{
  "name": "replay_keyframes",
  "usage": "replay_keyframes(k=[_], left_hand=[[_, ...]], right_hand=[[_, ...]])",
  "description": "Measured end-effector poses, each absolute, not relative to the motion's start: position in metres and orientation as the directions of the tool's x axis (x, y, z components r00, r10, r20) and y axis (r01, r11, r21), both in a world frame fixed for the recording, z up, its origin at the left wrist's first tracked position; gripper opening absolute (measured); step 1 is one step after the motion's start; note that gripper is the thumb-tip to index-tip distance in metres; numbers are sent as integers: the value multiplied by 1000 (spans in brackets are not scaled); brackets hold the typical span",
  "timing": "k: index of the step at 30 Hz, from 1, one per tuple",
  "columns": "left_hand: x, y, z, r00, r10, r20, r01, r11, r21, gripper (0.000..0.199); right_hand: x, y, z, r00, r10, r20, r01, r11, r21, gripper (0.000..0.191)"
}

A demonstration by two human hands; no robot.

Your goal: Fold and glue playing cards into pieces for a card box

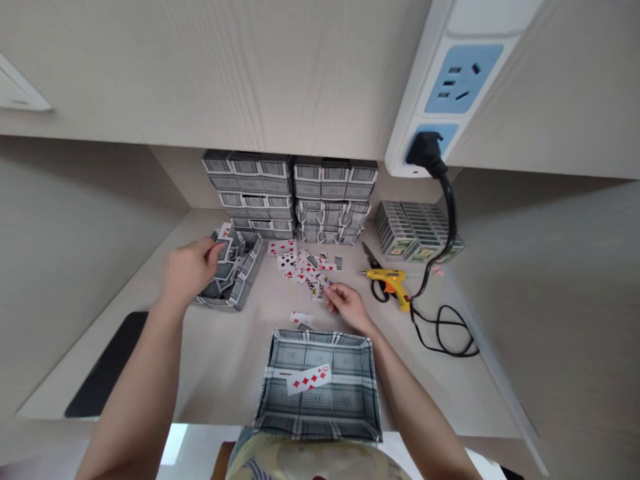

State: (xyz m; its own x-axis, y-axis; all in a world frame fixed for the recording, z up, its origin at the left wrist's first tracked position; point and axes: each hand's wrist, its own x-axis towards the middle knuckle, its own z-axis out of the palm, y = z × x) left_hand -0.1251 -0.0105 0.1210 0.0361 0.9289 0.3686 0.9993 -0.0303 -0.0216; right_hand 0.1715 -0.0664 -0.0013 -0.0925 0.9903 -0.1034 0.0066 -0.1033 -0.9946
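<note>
Nearest, with the loose card pile [311, 267] as the clock's centre, a topless box [350, 397] walled with grey card backs sits at six o'clock, a nine of diamonds [311, 379] lying in it, below which the person's clothing [330, 461] is cut off. Just past its far rim, a few card pieces [301, 317] are partly hidden. At eight o'clock, a dark pad [107, 363] runs behind the left forearm. Of the two hands, the right hand [347, 305], at four o'clock, has its fingertips drawn narrow beside the pile's edge; I cannot tell whether they grip a piece. At nine o'clock, the left hand [189, 270] covers part of a card-walled tray [243, 283], thumb and finger close together against a grey-backed card; whether it is pinched is unclear. At three o'clock, a yellow glue gun [393, 280] partly covers scissors [379, 291]. Farther, at twelve, stacked card boxes [257, 183] reach up behind an overhanging panel [300, 80] that hides their tops; at two, packs [407, 230] bear print too small to read. The power strip [470, 80] is cut off above.
</note>
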Motion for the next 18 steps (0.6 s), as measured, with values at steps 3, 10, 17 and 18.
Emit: replay_keyframes(k=[3, 10, 17, 18], left_hand=[[-123, -12, 120, 22, 950, 312, 975, 48, -215, 41], [-92, -12, 120, 134, 956, 262, 978, -86, -188, 44], [-23, 16, 96, 468, 866, 176, 884, -462, -74, 21], [-16, 21, 92, 485, 859, 165, 874, -480, -71, 24]], right_hand=[[172, -66, -2, -98, 989, -109, 12, -108, -994, 37], [172, -68, -2, -101, 990, -98, 30, -95, -995, 34], [185, -72, 9, 92, 989, 117, 241, 92, -966, 27], [191, -72, 12, 150, 975, 165, 289, 116, -950, 26]])
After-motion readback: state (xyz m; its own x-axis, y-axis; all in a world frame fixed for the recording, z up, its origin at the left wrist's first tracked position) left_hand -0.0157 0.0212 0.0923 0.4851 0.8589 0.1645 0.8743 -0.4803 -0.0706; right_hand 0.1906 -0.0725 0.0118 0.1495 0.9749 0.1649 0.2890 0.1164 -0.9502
